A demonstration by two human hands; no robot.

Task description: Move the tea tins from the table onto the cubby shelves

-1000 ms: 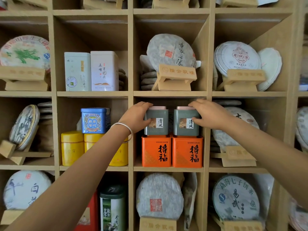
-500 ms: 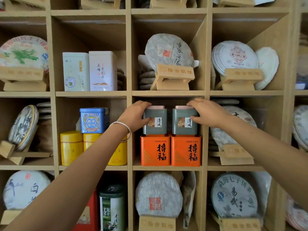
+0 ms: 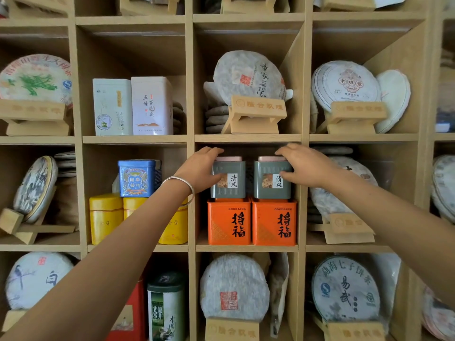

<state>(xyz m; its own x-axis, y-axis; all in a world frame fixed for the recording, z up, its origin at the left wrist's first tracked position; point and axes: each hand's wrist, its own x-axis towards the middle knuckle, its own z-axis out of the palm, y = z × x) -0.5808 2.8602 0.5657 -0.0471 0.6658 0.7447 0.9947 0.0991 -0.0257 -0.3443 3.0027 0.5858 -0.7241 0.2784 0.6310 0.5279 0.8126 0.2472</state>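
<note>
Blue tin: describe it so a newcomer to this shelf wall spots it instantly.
Find the cubby directly left of the one both hands reach into. Two yellow canisters stand on its floor, and the blue tin is stacked on them. It is the only blue container in view.

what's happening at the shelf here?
A person is stocking a wooden cubby shelf with tea tins. The left hand grips the left grey-green tin and the right hand grips the right grey-green tin. The two tins stand upright side by side in the middle cubby, each on top of an orange tin. Fingers curl over the pink lids, so neither tin is released yet. Neighbouring cubbies hold wrapped tea cakes and other tins.
</note>
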